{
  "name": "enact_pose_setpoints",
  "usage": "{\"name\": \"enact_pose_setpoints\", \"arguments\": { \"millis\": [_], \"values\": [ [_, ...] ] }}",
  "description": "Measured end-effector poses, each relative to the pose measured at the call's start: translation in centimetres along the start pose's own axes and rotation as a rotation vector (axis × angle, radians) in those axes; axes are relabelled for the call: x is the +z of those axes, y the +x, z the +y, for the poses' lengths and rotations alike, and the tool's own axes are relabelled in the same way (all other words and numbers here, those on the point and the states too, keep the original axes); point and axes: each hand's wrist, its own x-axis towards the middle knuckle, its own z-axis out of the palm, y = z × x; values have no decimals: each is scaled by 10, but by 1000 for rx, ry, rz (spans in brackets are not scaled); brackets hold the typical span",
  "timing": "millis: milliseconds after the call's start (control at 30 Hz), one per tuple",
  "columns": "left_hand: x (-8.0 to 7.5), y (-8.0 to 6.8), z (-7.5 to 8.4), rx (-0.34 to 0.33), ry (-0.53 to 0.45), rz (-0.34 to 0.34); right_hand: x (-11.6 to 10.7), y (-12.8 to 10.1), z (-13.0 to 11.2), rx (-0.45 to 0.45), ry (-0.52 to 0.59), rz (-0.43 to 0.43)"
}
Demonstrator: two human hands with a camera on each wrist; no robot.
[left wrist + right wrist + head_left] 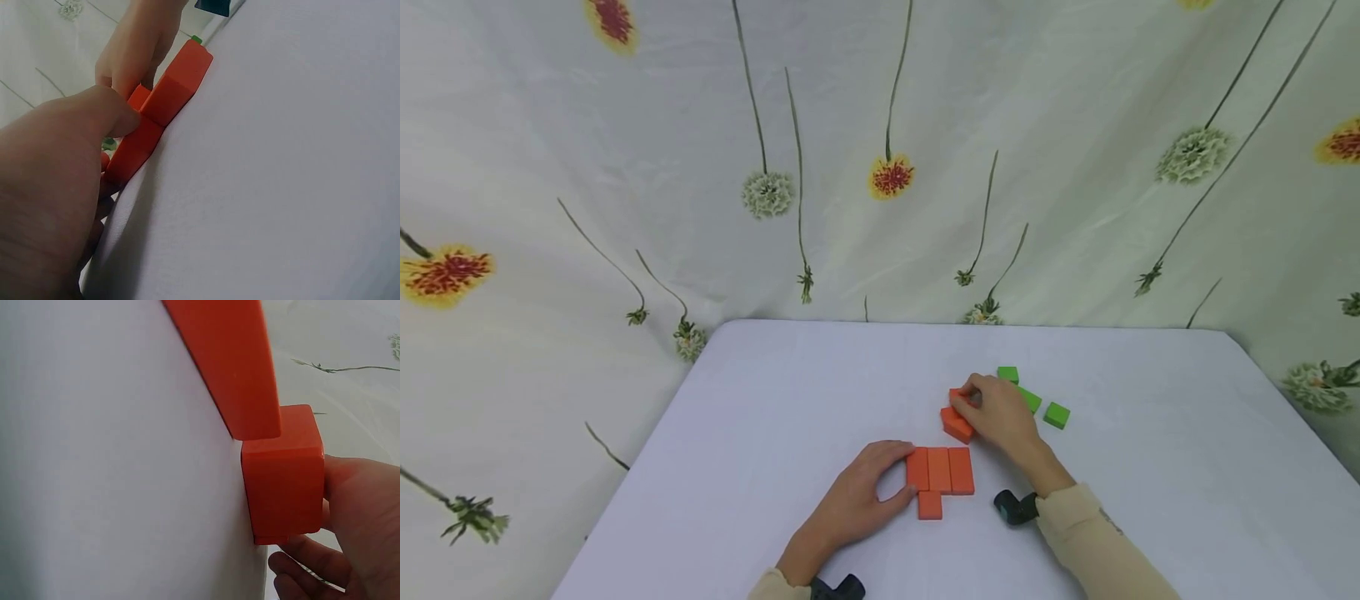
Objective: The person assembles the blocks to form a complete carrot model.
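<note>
- Bars [938, 469], three and orange, lie side by side on the white table [820, 383] in front of you, their long edges touching in one row
- An orange square [929, 505] touches the row's near edge, below the joint between the left and middle bars
- Your left hand [861, 492] spans the left bar [917, 469] in a wide curve, forefinger at its far left corner and thumb at its near end by the square; in your left wrist view the thumb rests against the orange there
- Your right hand [1003, 417] is narrow, forefinger and thumb drawn together, pinching the back block [953, 392], which is orange and mostly covered by your fingers
- The front block [957, 425], also orange, sits askew just beyond the row, on the near side of the back block; your right wrist view has your hand beside and behind it
- Three green blocks [1057, 415] lie around the far side of your right hand, one partly hidden by it, the rightmost standing apart
- Black cameras [1017, 507] sit at your wrists, next to cream sleeves [1090, 525]
- A pale cloth [685, 108] printed with flowers hangs behind the table
</note>
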Motion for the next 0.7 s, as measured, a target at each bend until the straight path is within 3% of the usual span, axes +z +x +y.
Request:
{"name": "enact_pose_setpoints", "arguments": {
  "millis": [367, 700],
  "values": [
    [-1, 0, 0, -5, 9, -3, 1, 4, -5, 82, -23, -25],
    [-1, 0, 2, -15, -10, -8, 2, 5, -9, 75, 47, -21]
  ]
}}
